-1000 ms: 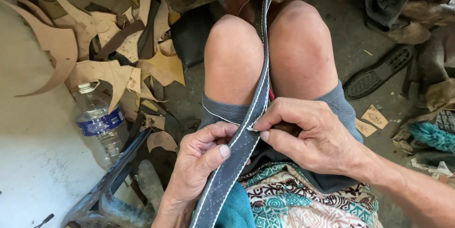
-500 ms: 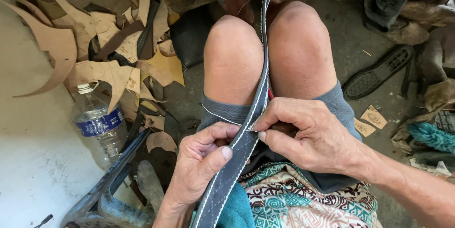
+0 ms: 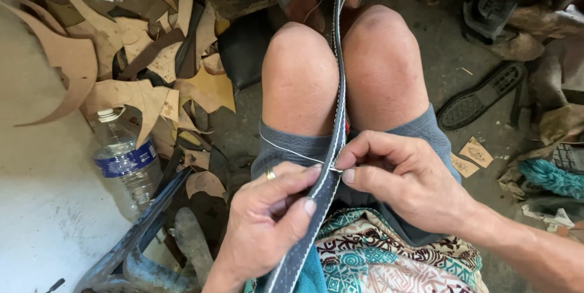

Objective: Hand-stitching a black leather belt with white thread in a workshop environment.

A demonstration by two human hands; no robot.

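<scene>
- Your left hand [image 3: 267, 223] is closed on the long dark grey strap with pale stitching along its edge [image 3: 334, 141], thumb on top, pinching it from the left.
- Your right hand [image 3: 407, 186] is pinched shut at the strap's right edge, fingertips meeting where the thin white thread [image 3: 286, 150] reaches the strap; whether a needle sits in that pinch cannot be told.
- The strap's long axis runs away from you, from your lap up between your bare knees [image 3: 301, 74].
- The thread leads off leftward across the grey shorts [image 3: 292, 147].
- Both hands sit at the same spot, touching the strap from opposite sides.
</scene>
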